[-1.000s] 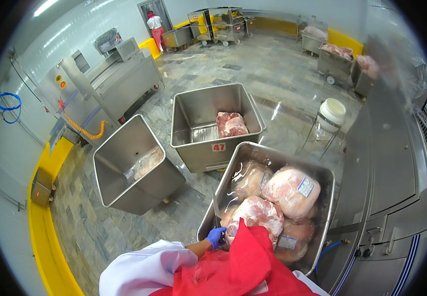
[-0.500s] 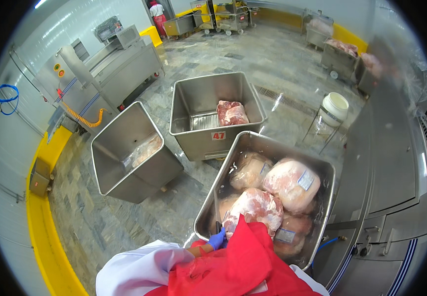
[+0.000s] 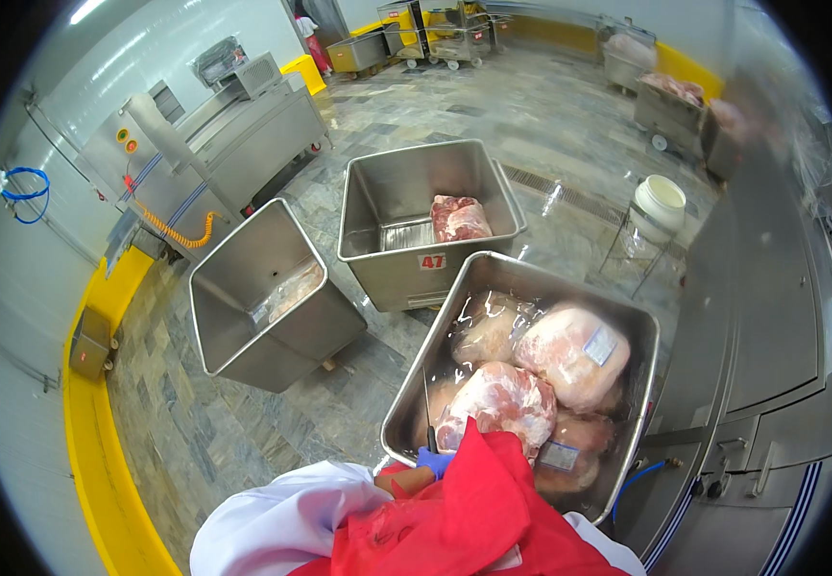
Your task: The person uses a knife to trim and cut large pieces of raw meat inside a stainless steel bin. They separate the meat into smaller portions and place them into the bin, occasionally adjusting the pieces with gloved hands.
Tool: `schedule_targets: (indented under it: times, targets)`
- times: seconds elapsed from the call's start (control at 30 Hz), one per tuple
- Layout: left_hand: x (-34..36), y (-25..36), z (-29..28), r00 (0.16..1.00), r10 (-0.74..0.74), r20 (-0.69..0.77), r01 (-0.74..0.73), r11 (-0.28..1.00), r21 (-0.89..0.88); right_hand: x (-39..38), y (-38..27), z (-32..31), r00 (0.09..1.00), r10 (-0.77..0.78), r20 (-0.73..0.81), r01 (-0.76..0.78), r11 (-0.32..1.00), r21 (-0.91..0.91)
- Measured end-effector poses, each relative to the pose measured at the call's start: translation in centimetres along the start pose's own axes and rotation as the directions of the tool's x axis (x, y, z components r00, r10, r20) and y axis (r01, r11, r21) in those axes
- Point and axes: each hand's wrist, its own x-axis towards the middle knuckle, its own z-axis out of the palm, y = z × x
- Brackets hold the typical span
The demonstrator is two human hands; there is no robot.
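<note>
My left hand (image 3: 434, 463), in a blue-purple glove, is closed round the dark handle of a knife (image 3: 431, 437) whose thin blade points away along the tub's left wall. It is at the near left rim of a steel tub (image 3: 648, 384). Beside it lies an unwrapped, marbled piece of meat (image 3: 498, 401). Around that are several plastic-wrapped meat pieces, among them a pale labelled one (image 3: 569, 350) and a darker labelled one (image 3: 577, 461) in liquid. The red apron (image 3: 435, 528) covers part of my left hand and hides my right hand entirely.
Ahead, a steel bin (image 3: 377, 269) holds one red piece of meat (image 3: 460, 219). Left of it, another bin (image 3: 305, 341) contains plastic wrap (image 3: 291, 290). A white bucket (image 3: 661, 200) sits on a stand. Steel cabinets (image 3: 761, 336) line the right; a machine (image 3: 233, 134) stands far left.
The whole view has shifted slightly, so the bins appear a little further right. My left hand is tucked further behind the apron edge, still on the knife.
</note>
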Motion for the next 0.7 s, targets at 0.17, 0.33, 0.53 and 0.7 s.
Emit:
schedule_targets:
  times: [0.17, 0.33, 0.53, 0.7]
  targets:
    - [-0.1, 1.6, 0.2, 0.95, -0.042, 0.309, 0.125, 0.959, -0.253, -0.7, -0.8, -0.3, 0.999, -0.034, 0.006, 0.034, 0.999, 0.022]
    - [-0.9, 2.6, -1.0, 0.813, -0.118, 0.57, 0.457, 0.736, -0.499, -0.8, -1.2, 0.7, 0.999, -0.042, 0.015, 0.042, 0.999, 0.025]
    - [-4.0, 4.6, -2.1, 0.92, -0.196, 0.341, 0.333, 0.847, -0.413, -0.3, -2.4, 4.1, 0.997, -0.072, 0.033, 0.072, 0.997, 0.007]
    - [-5.0, 5.3, -3.4, 0.942, -0.138, 0.305, 0.261, 0.875, -0.409, 0.6, -3.9, 10.1, 0.991, -0.107, 0.081, 0.109, 0.994, -0.018]
